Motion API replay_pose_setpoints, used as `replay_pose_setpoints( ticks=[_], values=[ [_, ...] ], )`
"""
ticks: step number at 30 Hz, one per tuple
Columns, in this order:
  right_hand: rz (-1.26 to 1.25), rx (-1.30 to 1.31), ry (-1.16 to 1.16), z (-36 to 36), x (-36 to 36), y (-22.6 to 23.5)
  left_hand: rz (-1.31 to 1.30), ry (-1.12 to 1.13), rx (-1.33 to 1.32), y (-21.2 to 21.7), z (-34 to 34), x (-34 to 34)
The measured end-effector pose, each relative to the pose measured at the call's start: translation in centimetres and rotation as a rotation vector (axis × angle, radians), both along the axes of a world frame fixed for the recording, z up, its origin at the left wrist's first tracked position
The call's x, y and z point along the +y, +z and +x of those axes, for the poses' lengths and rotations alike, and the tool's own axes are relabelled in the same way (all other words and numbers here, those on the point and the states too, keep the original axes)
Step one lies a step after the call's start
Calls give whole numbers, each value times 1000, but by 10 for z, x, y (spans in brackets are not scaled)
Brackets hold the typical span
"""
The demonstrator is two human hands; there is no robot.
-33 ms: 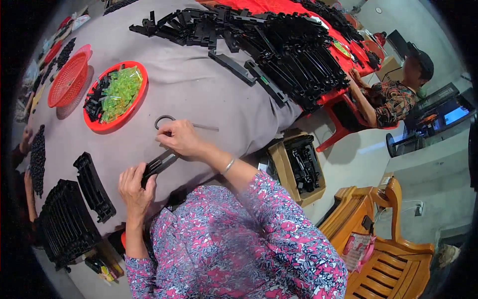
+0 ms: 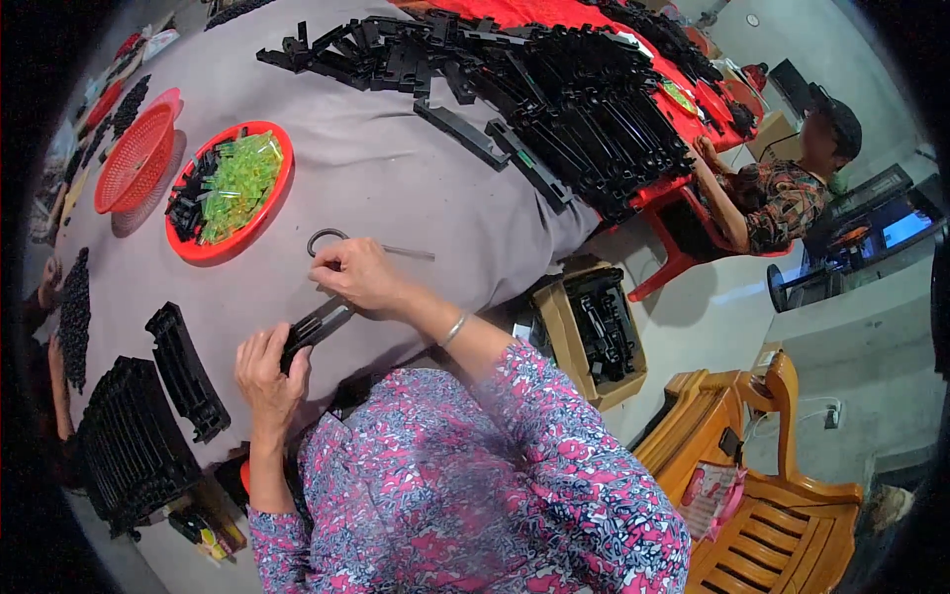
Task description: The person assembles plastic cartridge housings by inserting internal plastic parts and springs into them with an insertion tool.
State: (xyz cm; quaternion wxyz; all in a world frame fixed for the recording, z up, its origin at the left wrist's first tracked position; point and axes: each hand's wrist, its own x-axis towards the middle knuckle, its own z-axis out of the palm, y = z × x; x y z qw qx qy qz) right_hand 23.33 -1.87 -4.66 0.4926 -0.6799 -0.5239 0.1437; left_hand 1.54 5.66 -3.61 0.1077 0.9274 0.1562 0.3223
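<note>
While the left hand [image 2: 265, 381] grips a black part [image 2: 319, 325] by the near edge of the tabletop [image 2: 386, 183], the right hand [image 2: 364, 277] has curled fingers, contents unclear; the part looks light, stiff, best held along its sides.

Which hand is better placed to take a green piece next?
Right, probably: the right hand looks nearer the green pieces, while the left hand grips the black part.
</note>
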Motion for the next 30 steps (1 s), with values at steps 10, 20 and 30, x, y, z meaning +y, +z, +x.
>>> replay_pose_setpoints(
  ticks=[10, 20, 30],
  values=[
    [-50, 82, 13, 2, 1, -2, -11, 21, 34, 5, 2, -3],
    [-36, 64, 23, 3, -2, 5, -4, 10, 28, 6, 5, -2],
    [-34, 83, 21, 1, -3, 8, -12, 14, 31, 5, 2, -2]
  ],
)
